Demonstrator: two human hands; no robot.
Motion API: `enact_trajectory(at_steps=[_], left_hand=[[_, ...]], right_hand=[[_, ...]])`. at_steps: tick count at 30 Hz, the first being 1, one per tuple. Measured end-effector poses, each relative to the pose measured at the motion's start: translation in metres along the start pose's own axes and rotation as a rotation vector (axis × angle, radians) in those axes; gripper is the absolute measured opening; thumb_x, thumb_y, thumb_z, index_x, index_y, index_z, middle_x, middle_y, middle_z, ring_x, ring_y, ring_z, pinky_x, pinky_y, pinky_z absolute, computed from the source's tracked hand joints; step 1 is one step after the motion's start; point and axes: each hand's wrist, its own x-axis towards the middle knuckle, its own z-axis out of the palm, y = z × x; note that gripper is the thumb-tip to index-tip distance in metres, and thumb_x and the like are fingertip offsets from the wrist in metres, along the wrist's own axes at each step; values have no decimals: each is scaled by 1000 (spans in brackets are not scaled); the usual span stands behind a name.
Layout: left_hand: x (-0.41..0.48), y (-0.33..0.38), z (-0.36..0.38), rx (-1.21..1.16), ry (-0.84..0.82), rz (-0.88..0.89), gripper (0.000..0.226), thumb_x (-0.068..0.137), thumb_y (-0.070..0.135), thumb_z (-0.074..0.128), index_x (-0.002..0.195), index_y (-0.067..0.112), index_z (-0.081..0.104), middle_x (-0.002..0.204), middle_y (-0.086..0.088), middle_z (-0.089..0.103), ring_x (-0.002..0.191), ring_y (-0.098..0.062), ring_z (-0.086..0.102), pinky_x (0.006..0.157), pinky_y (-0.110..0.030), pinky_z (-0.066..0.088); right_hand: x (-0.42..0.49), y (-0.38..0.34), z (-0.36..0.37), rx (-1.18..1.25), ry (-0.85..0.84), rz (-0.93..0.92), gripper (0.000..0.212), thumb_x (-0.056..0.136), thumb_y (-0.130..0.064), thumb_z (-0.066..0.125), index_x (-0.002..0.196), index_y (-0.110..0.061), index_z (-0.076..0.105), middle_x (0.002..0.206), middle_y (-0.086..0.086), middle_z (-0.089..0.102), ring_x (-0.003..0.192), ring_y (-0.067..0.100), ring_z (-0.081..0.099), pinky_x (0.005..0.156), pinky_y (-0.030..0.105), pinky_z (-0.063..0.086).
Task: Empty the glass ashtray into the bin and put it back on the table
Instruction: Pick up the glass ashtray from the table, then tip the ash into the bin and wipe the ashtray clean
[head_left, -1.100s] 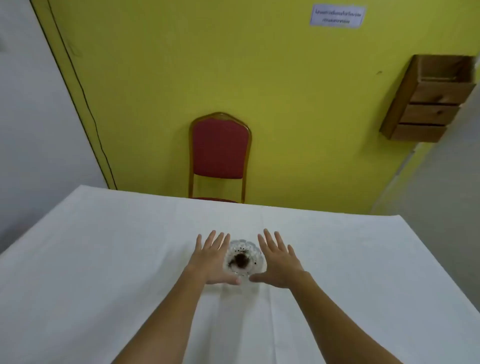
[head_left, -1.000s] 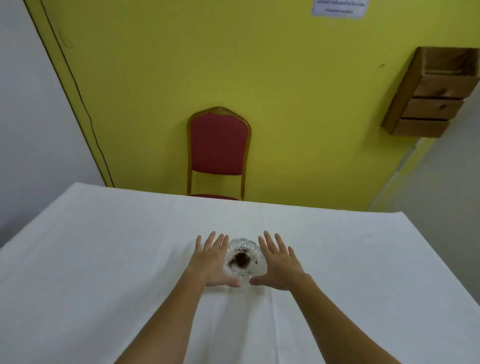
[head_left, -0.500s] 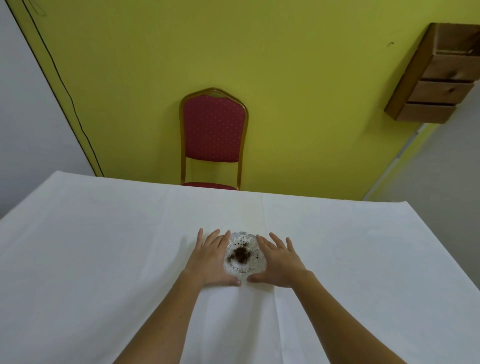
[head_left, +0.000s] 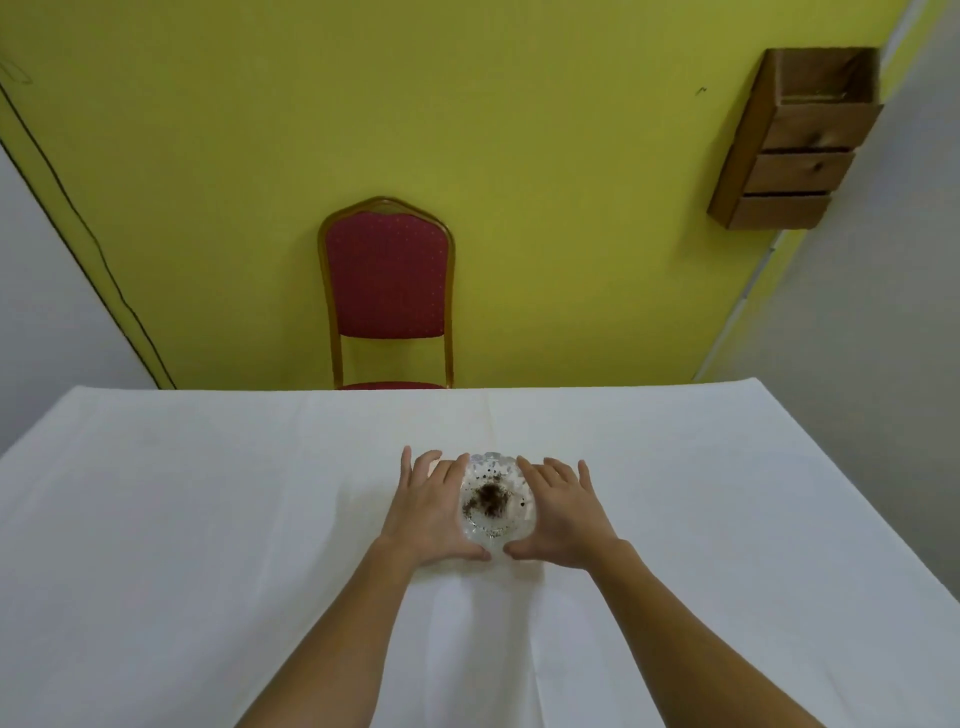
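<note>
A clear glass ashtray (head_left: 496, 501) with dark ash and specks in its middle rests on the white tablecloth (head_left: 208, 519), near the table's centre. My left hand (head_left: 431, 512) lies flat against its left side and my right hand (head_left: 563, 514) against its right side. The fingers of both hands are stretched forward and the thumbs nearly meet in front of the ashtray. Both hands touch its rim, but neither has closed around it. No bin is in view.
A red padded chair (head_left: 387, 291) with a gold frame stands behind the table's far edge against a yellow wall. A wooden box with drawers (head_left: 795, 150) hangs on the wall at upper right. A black cable (head_left: 78, 223) runs down the wall at left.
Both hands have drawn in closer to the ashtray and lowered onto the cloth, now touching its sides. My head has tilted, shifting the view. The ashtray has stayed in place.
</note>
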Motion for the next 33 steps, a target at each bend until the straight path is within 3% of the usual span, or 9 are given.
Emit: enact_trajectory(at_steps=[6, 17, 23, 28, 33], left_hand=[[27, 75, -37, 33, 75, 116, 131, 52, 85, 61, 153, 17, 14, 153, 1, 36, 148, -29, 7, 116, -59, -12], [63, 355, -72, 29, 220, 467, 126, 54, 80, 65, 152, 18, 15, 153, 1, 37, 149, -24, 8, 114, -61, -10], [61, 485, -47, -6, 229, 606, 126, 56, 77, 67, 153, 16, 16, 154, 0, 36, 149, -26, 9, 113, -61, -11], [54, 558, -21, -17, 171, 683, 129, 55, 79, 66, 153, 14, 13, 154, -1, 35, 149, -26, 9, 114, -61, -10], [64, 608, 5, -17, 116, 751, 128, 55, 77, 67, 152, 14, 14, 154, -4, 36, 149, -28, 11, 114, -60, -10]], right_hand=[[-40, 58, -56, -92, 145, 53, 115, 66, -68, 63, 153, -16, 8, 155, 0, 30, 149, 25, 7, 119, 55, -4], [-225, 246, -170, -210, 365, 311, 112, 65, -69, 63, 152, -18, 14, 155, -1, 32, 149, 22, 12, 117, 55, -8], [-322, 331, -180, -221, 392, 447, 113, 63, -71, 63, 151, -18, 17, 153, 1, 34, 148, 22, 16, 117, 57, -6], [-380, 383, -170, -193, 371, 532, 123, 49, -84, 39, 151, -18, 19, 153, 1, 35, 147, 23, 19, 116, 56, -7], [-408, 425, -152, -152, 337, 623, 115, 59, -76, 56, 151, -19, 18, 156, -1, 31, 147, 21, 17, 117, 55, -2]])
